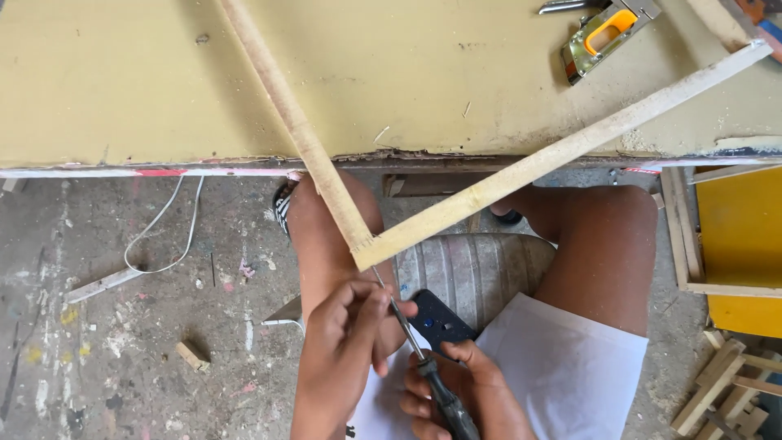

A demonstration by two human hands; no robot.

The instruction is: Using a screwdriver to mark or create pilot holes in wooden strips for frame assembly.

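A wooden frame corner (364, 251) made of two slats juts over the table edge toward my lap. My right hand (464, 391) grips the dark handle of a screwdriver (407, 326), whose metal shaft points up to the corner joint. My left hand (346, 334) pinches the shaft just below the joint, fingers closed around it. A dark flat object (440, 319) lies on the striped seat between my thighs, partly under my hands.
A yellowish worn table (147, 81) fills the top. A staple gun (603, 33) with an orange handle lies at its back right. A white cable (163, 236) and wood scraps lie on the concrete floor at left. A yellow framed panel (737, 244) and stacked slats stand at right.
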